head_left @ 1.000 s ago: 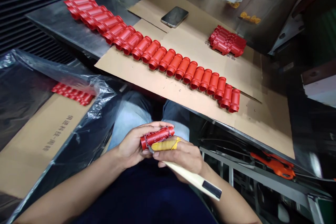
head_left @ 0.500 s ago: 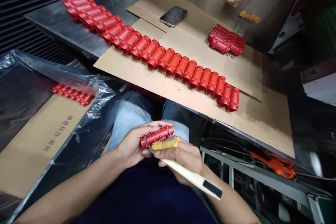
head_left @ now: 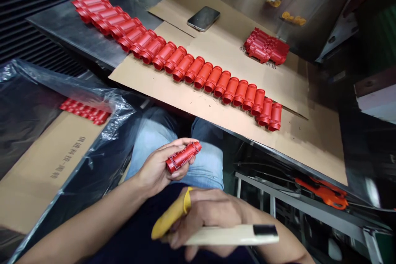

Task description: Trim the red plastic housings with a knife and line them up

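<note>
Over my lap, my left hand [head_left: 157,169] wraps its fingers round a red plastic tube-shaped part [head_left: 183,156]. The part lies tilted, its cut-out side facing up. Lower and nearer my body, my right hand [head_left: 210,214] is closed on a knife with a cream handle [head_left: 225,235] and a black end. The blade is hidden by the fingers. A yellow finger cot [head_left: 173,216] covers one finger of this hand. Right hand and red part are apart. Beyond them, a long row of similar red parts [head_left: 204,75] runs diagonally along the table.
Cardboard [head_left: 321,148] covers much of the metal table [head_left: 62,24]. On it are a phone [head_left: 204,18] and a cluster of red parts [head_left: 266,46]. Yellow finger cots [head_left: 293,18] lie farther back. At left, a plastic-lined box [head_left: 40,177] holds more red parts. Orange-handled pliers [head_left: 324,194] rest at lower right.
My right hand has drawn the knife away from the red part, down toward my body. My left hand still holds the part, now turned slightly.
</note>
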A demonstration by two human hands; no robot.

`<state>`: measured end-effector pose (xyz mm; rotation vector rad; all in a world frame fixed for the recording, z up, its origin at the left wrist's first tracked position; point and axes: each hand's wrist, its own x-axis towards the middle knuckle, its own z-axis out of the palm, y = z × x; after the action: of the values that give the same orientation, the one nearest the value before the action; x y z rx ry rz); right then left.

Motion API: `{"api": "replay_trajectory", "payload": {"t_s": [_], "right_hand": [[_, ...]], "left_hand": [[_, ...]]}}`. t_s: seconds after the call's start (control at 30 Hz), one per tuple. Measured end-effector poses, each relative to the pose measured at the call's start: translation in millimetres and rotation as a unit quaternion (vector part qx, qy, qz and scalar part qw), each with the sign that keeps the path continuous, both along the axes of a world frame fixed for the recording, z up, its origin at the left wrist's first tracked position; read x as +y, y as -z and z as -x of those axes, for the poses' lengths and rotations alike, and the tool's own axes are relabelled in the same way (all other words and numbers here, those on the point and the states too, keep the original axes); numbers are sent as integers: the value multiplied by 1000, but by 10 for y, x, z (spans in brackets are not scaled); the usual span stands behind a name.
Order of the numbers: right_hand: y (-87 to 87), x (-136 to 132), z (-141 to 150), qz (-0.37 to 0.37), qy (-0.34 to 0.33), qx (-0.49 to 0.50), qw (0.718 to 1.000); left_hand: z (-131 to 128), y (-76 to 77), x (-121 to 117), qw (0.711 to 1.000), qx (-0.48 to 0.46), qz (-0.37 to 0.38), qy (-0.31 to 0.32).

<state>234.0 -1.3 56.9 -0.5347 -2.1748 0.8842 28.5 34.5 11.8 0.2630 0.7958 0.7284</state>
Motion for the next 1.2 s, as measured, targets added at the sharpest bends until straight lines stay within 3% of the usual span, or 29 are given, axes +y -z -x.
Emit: {"api": "replay_trajectory", "payload": {"t_s": [0.07, 0.13, 0.23, 0.3, 0.4, 0.57, 1.03, 1.2], "right_hand": [[47, -35, -17, 100, -8, 114, 988], [128, -51, -41, 165, 92, 166, 968], [262, -54, -55, 127, 292, 118, 941], [331, -51, -31, 85, 327, 104, 935], [388, -32, 46, 24, 305, 103, 946], [417, 25, 124, -44, 273, 103, 955], [399, -51, 170, -45, 292, 106, 950], [348, -58, 93, 0, 272, 110, 956]], "left_hand": [[10, -33, 9, 1000, 11, -11, -16], [20, -65, 5, 998, 38, -24, -31], [28, -79, -37, 991, 66, -96, -66], [31, -57, -81, 977, 86, -169, -98], [42, -11, -150, 956, 139, -234, -112], [58, -7, -206, 946, 167, -257, -108], [13, -80, -215, 935, 204, -260, -126], [24, -65, -221, 939, 202, -253, -118]]}}
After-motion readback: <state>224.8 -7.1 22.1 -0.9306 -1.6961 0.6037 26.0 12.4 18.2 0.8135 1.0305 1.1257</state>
